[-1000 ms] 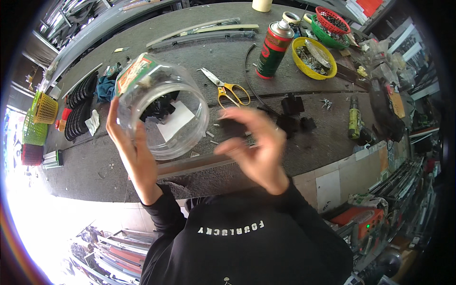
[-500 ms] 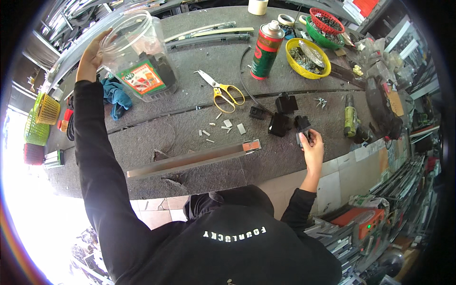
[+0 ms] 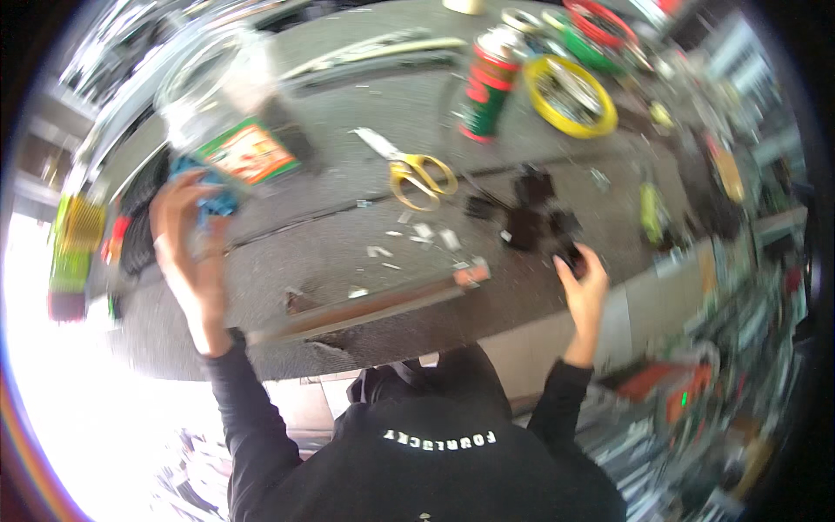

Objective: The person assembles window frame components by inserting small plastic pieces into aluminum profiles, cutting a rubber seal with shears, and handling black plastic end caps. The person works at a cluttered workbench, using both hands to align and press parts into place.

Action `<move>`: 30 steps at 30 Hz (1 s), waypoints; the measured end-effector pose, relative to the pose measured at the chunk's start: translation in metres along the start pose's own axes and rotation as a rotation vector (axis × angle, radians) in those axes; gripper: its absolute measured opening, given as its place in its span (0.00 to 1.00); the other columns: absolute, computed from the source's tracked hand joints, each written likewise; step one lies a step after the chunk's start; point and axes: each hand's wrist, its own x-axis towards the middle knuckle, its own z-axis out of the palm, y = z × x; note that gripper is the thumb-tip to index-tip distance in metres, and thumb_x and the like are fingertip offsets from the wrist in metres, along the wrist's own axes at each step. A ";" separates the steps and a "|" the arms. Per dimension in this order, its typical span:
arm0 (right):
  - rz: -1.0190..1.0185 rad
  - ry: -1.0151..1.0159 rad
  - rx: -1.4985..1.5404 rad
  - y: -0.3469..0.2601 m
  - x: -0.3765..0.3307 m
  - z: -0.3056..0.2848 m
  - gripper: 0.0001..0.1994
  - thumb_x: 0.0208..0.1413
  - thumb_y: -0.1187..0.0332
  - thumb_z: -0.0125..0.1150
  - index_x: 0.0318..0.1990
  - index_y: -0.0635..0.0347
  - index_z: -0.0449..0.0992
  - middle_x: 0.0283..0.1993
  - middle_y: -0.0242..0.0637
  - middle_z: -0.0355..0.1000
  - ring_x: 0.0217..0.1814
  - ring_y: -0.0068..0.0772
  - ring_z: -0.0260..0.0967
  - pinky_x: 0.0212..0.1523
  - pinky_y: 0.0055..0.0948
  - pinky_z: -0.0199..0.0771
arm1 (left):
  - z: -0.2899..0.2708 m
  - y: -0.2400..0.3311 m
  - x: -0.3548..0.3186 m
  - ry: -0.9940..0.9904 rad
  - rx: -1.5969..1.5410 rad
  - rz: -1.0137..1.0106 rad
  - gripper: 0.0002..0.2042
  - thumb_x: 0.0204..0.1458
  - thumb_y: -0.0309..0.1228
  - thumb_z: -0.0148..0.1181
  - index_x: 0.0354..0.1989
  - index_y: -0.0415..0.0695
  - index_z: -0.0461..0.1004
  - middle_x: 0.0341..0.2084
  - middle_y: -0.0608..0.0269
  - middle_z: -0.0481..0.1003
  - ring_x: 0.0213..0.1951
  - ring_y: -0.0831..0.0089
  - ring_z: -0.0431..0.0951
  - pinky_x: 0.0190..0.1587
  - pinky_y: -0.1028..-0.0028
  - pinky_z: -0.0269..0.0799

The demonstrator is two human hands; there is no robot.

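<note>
Gripping the base of a clear jar (image 3: pixel 228 113), the left hand (image 3: pixel 187 248) curls its fingers around it above the bench's (image 3: pixel 348 261) left side. Right hand (image 3: pixel 584 283) pinches a small black part (image 3: pixel 570 258) near the front edge, beside more black pieces (image 3: pixel 526 213).

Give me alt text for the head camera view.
A person at a grey workbench has the left hand beside a clear plastic jar and the right hand on small black parts. Yellow-handled scissors and a spray can lie beyond.
</note>
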 end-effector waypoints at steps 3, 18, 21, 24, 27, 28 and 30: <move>0.063 0.040 0.398 -0.003 0.004 -0.011 0.24 0.59 0.74 0.69 0.61 0.66 0.70 0.53 0.43 0.76 0.48 0.29 0.75 0.50 0.27 0.77 | 0.003 0.013 -0.032 -0.204 0.137 -0.088 0.04 0.54 0.27 0.67 0.36 0.44 0.82 0.47 0.59 0.80 0.51 0.57 0.79 0.55 0.61 0.72; -0.033 -0.495 1.588 -0.040 0.046 -0.036 0.23 0.73 0.56 0.50 0.61 0.69 0.59 0.48 0.40 0.58 0.47 0.35 0.57 0.51 0.33 0.63 | -0.074 -0.334 -0.073 0.020 1.123 -0.691 0.29 0.46 0.42 0.73 0.59 0.50 0.75 0.59 0.57 0.68 0.62 0.54 0.68 0.63 0.55 0.65; 0.012 -0.454 1.523 -0.038 0.018 -0.035 0.23 0.74 0.56 0.48 0.62 0.68 0.60 0.49 0.41 0.61 0.49 0.36 0.60 0.52 0.34 0.65 | -0.073 -0.357 -0.068 -0.082 1.235 -0.650 0.32 0.50 0.39 0.70 0.67 0.53 0.71 0.67 0.55 0.66 0.68 0.54 0.64 0.71 0.55 0.58; 0.009 -0.394 1.477 -0.039 -0.004 -0.037 0.22 0.75 0.56 0.47 0.62 0.68 0.61 0.51 0.42 0.63 0.51 0.37 0.61 0.54 0.35 0.66 | -0.085 -0.339 -0.049 -0.005 1.198 -0.522 0.31 0.54 0.33 0.66 0.69 0.54 0.69 0.65 0.53 0.70 0.69 0.54 0.66 0.75 0.54 0.52; -0.043 -0.295 1.437 -0.049 -0.017 -0.034 0.24 0.71 0.58 0.54 0.63 0.67 0.61 0.54 0.44 0.63 0.54 0.38 0.62 0.58 0.37 0.64 | -0.118 -0.277 -0.013 0.433 0.658 -0.234 0.29 0.54 0.22 0.62 0.68 0.48 0.70 0.57 0.55 0.76 0.60 0.54 0.74 0.66 0.58 0.66; -0.109 -0.333 1.426 -0.055 -0.019 -0.031 0.24 0.70 0.58 0.57 0.63 0.66 0.61 0.55 0.44 0.63 0.54 0.39 0.62 0.58 0.38 0.63 | -0.128 -0.247 -0.001 0.561 0.628 -0.076 0.28 0.53 0.19 0.62 0.66 0.45 0.71 0.56 0.55 0.77 0.59 0.53 0.75 0.63 0.60 0.68; -0.079 -0.275 1.413 -0.074 -0.023 -0.020 0.35 0.56 0.52 0.73 0.60 0.61 0.59 0.51 0.42 0.65 0.53 0.39 0.67 0.52 0.37 0.68 | -0.136 -0.177 0.015 0.731 0.354 -0.022 0.25 0.57 0.19 0.56 0.65 0.42 0.70 0.54 0.53 0.77 0.48 0.59 0.75 0.54 0.63 0.70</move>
